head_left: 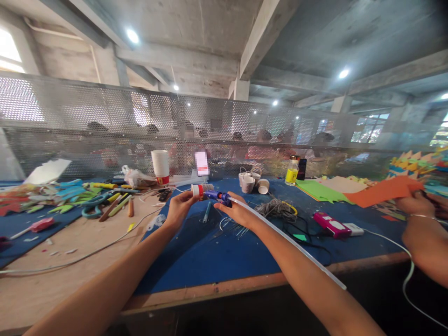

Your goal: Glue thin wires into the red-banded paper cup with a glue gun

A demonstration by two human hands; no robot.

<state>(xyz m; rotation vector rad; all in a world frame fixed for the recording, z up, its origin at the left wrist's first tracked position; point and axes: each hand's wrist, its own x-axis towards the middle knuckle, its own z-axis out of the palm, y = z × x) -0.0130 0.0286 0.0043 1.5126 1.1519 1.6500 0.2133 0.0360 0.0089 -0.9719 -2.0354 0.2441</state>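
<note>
Left hand (180, 207): clamps fingers on paper cup (198, 190), held sideways
Right hand (238, 210): clamps fingers on glue gun (219, 196)
Cup stack (160, 163): stands nested, upright
Small cups (248, 184): sit clustered

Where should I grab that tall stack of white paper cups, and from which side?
Probably around the lower body of the stack of cups, coming from the right. It stands upright, tapering slightly toward its red-printed base, so a low wrap should support it, and the plastic bag crowds its left side.
</note>
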